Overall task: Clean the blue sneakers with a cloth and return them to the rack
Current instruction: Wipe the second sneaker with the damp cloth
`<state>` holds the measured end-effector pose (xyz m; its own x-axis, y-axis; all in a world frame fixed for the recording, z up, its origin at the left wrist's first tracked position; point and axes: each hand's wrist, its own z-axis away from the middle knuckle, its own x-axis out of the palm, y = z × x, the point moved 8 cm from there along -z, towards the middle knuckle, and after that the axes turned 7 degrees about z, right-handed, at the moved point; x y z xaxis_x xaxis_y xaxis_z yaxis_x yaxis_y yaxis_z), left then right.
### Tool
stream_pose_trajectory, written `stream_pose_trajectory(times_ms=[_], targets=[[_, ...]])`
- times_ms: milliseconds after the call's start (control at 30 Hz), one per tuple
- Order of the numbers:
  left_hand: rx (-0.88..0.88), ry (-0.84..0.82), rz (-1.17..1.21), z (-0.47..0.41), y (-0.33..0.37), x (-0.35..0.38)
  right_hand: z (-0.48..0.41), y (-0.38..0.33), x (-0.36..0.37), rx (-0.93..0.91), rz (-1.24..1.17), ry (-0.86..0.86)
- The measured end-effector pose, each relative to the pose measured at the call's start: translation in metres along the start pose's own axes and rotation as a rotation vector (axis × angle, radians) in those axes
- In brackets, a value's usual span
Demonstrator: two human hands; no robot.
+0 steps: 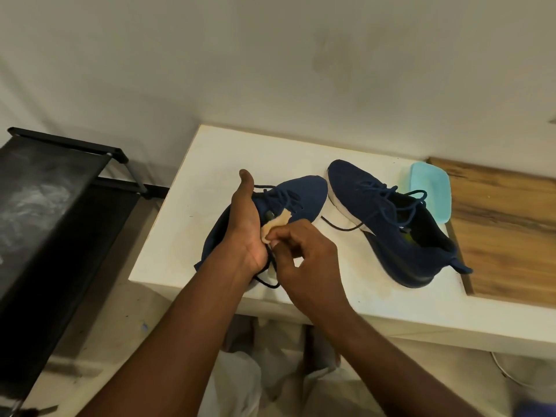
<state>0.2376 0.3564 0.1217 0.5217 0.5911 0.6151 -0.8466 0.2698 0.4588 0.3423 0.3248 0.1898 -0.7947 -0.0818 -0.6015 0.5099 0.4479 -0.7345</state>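
**Wiping the first sneaker near the tongue**

The left hand (245, 227) grips the sneaker (298, 197) around its ankle end. Its thumb points up and its other fingers are hidden behind the upper. The shoe sits tilted over the tabletop (192, 236), toe pointing away from the hands. The right hand (307, 260) pinches a small beige cloth (275, 225) between thumb and curled fingertips, pressing it on the shoe just beside the left palm. A loose lace (267, 282) hangs under both hands.

To do this step well, I judge the left hand should brace the shoe firmly so the knit does not give under the wipe. Short strokes toward the toe, with a fresh patch of cloth turned out, would suit the woven upper. The lace is best held clear of the cloth. The white sole edge probably needs a pass too.

The second sneaker (352, 188) lies on the tabletop to the right of the hands. Beyond it is what looks like a pale blue lid (433, 191), at the edge of a wooden board (505, 230). The rack (45, 191) stands to the left of the hands, well apart.

No brand or writing can be read. A white mark on the second sneaker's side is too small to make out.
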Motion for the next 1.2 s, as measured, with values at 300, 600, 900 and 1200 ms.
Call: stream_pose_trajectory(times_ms=[300, 600, 900, 1200], targets=[[0.115, -0.055, 0.074, 0.005, 0.004, 0.008, -0.007, 0.033, 0.001, 0.225, -0.026, -0.004], [-0.001, -0.236, 0.115, 0.007, -0.013, 0.024, -0.031, 0.081, -0.011, 0.37, 0.056, 0.051], [0.051, -0.159, 0.119, 0.003, -0.003, 0.015, -0.028, 0.041, -0.007, 0.108, 0.059, 0.033], [0.096, -0.13, -0.066, 0.018, 0.0, 0.021, -0.01, 0.02, -0.004, 0.086, -0.097, 0.055]])
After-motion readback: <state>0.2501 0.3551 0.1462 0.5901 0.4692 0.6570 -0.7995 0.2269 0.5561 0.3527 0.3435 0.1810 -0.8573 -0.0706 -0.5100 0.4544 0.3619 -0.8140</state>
